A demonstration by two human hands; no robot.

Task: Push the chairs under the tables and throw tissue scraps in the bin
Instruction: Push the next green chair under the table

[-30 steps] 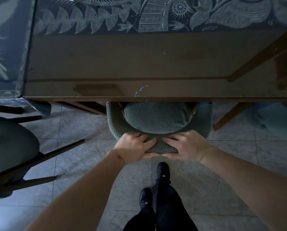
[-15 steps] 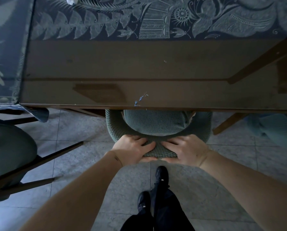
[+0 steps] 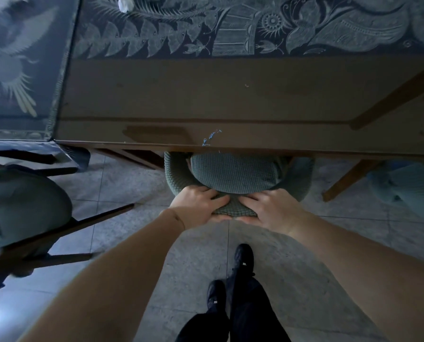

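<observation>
A green fabric-covered chair (image 3: 233,174) stands straight ahead with most of its seat hidden under the brown glass-topped table (image 3: 206,99). My left hand (image 3: 196,206) and my right hand (image 3: 275,208) grip the top of its curved backrest side by side, fingers over the top and thumbs underneath. A white tissue scrap (image 3: 125,4) lies on the patterned cloth at the table's far left, partly cut off by the frame edge. A small blue scrap (image 3: 210,138) lies at the table's near edge above the chair.
A second green chair (image 3: 21,213) with dark wooden legs stands out from the table at the left. Another table with a patterned cloth (image 3: 16,70) adjoins on the left. A table leg (image 3: 346,178) slants at the right. My feet (image 3: 240,265) stand on grey floor tiles.
The chair has slid a little further under the table with both hands still on its backrest. The view has shifted forward slightly, bringing the tissue scrap more into view.
</observation>
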